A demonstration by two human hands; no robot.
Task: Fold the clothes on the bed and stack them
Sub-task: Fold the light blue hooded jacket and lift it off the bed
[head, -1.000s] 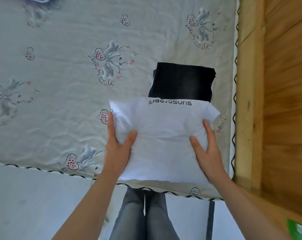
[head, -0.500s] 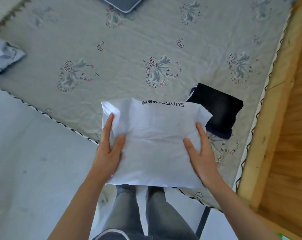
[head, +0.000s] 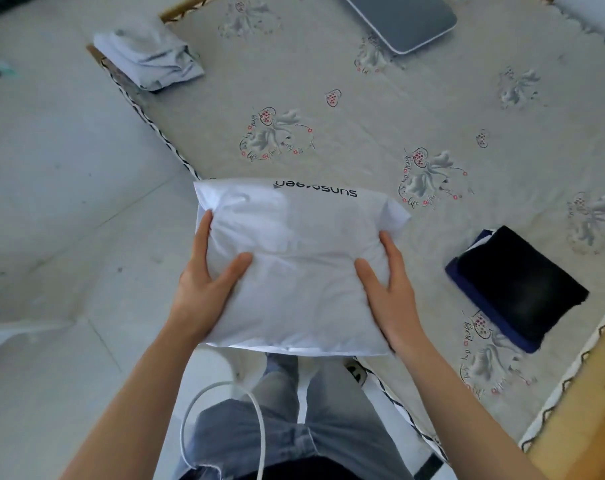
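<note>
A folded white shirt (head: 301, 258) with black lettering along its far edge is lifted in front of me, over the bed's near edge. My left hand (head: 207, 282) grips its left side, thumb on top and fingers underneath. My right hand (head: 391, 289) grips its right side the same way. A folded black garment (head: 522, 282) lies on a dark blue folded one on the bed (head: 363, 109) to the right. A crumpled light grey garment (head: 152, 57) sits at the bed's far left corner.
A grey laptop (head: 405, 19) lies at the far side of the patterned sheet. A wooden wall (head: 585, 420) borders the bed at the lower right. Pale tiled floor (head: 51, 202) spreads to the left. A white cable (head: 224, 427) hangs by my legs.
The white shirt, held in both hands, has moved left and away from the black stack. The view has turned left, bringing the grey garment and laptop into sight.
</note>
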